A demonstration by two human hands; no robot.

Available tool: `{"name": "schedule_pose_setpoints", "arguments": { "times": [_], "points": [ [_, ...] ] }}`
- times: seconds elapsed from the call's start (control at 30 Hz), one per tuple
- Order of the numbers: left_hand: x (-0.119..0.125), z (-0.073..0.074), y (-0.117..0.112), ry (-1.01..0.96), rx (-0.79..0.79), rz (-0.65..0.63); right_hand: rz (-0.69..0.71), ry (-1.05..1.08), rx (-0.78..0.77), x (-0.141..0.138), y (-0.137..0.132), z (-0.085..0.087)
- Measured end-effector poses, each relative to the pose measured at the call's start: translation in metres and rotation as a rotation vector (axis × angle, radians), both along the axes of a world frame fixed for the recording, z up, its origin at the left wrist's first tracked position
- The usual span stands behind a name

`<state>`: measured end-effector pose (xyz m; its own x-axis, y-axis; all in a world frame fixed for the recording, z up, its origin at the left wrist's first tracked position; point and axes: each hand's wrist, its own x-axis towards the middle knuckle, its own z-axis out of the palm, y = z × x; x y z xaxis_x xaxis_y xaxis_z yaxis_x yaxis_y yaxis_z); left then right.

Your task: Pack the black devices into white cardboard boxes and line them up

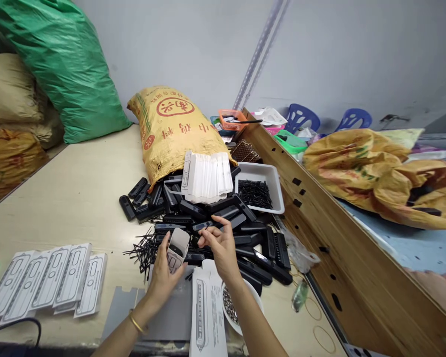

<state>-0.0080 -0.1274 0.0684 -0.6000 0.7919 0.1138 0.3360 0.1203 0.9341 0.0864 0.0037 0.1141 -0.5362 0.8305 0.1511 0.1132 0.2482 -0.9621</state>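
Observation:
My left hand (162, 277) is wrapped around a small white printed box (174, 255). The box's flap stands up, and something dark shows inside its open end. Just right of it, my right hand (221, 243) has thumb and fingertips pinched together, apart from the box; whatever they may hold is too small to make out. Beyond both hands lies a pile of black plastic devices (193, 210). Thin black sticks (144, 250) are heaped left of the box. Flat printed cartons (204, 312) lie between my forearms.
A yellow woven sack (178, 134) lies behind the pile, with a stack of folded cartons (208, 178) before it. At right are a grey tray (278, 191) of black sticks, a white bowl (258, 297) of metal pieces and a wooden partition (319, 238). Boxes (52, 280) lie left.

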Motion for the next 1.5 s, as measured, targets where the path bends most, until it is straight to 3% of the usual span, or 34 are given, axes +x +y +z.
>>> {"name": "schedule_pose_setpoints", "arguments": {
  "times": [0.07,0.2,0.37,0.47,0.6,0.67,0.8,0.93,1.0,1.1,1.2,1.27,1.33,1.4,1.5],
  "points": [
    [0.003,0.0,0.001,-0.005,0.01,-0.023,0.017,0.074,0.003,0.006,-0.015,0.014],
    [0.006,-0.002,0.004,0.001,0.041,-0.045,0.196,-0.125,0.2,0.015,-0.029,0.02],
    [0.002,-0.004,0.006,-0.002,0.04,-0.14,0.002,0.018,0.003,-0.001,-0.027,-0.007],
    [-0.001,-0.002,0.007,-0.03,0.044,-0.233,-0.073,0.071,-0.073,-0.015,-0.041,-0.027],
    [-0.002,0.003,0.005,-0.228,0.054,-0.246,-0.084,0.104,0.142,-0.018,-0.066,-0.04],
    [-0.001,0.005,0.004,-0.294,0.04,-0.214,-0.061,0.096,0.156,-0.017,-0.07,-0.039],
    [0.002,0.004,0.003,-0.296,0.031,-0.152,-0.082,0.064,0.119,-0.02,-0.063,-0.039],
    [0.004,0.002,0.005,-0.259,0.068,-0.141,-0.029,0.095,0.377,-0.022,-0.065,-0.052],
    [0.0,0.004,0.004,-0.19,0.035,-0.117,0.029,0.105,0.435,-0.019,-0.068,-0.061],
    [-0.023,0.011,-0.01,-0.05,-0.18,-0.013,0.076,0.025,0.291,-0.01,-0.07,-0.067],
    [-0.068,0.014,-0.048,0.177,-0.474,0.26,-0.003,-0.06,0.107,0.001,-0.065,-0.065],
    [-0.101,0.01,-0.078,0.366,-0.6,0.415,-0.043,-0.098,0.075,0.008,-0.059,-0.06],
    [-0.128,-0.001,-0.101,0.507,-0.722,0.51,-0.056,-0.147,0.124,0.016,-0.051,-0.053],
    [-0.141,-0.012,-0.108,0.631,-0.802,0.541,-0.053,-0.227,0.237,0.029,-0.042,-0.046],
    [-0.134,-0.021,-0.086,0.725,-0.725,0.439,-0.082,-0.439,0.446,0.062,-0.027,-0.042]
  ]
}}
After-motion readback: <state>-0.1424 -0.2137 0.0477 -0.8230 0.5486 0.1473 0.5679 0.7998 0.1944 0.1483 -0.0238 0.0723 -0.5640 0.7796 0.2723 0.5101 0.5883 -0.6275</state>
